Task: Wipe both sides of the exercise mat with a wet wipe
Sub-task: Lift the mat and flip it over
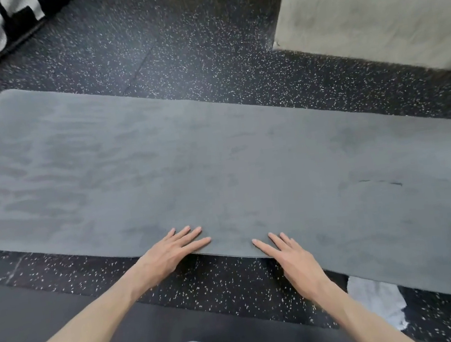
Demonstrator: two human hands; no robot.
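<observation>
While both my left hand (pixel 175 249) and right hand (pixel 290 253) rest flat, fingers straight, on the exercise mat (pixel 217 155) at lower centre, it looks soft, floppy; I'd grip this near edge.

exercise mat (pixel 217 157) being spread flat on floor (pixel 190 48), both hands being rested on its near edge, left hand (pixel 171 251) left of right hand (pixel 293 258), wet wipe (pixel 379 299) being left on floor beside right forearm, pillar (pixel 382 6) behind mat at right
</observation>
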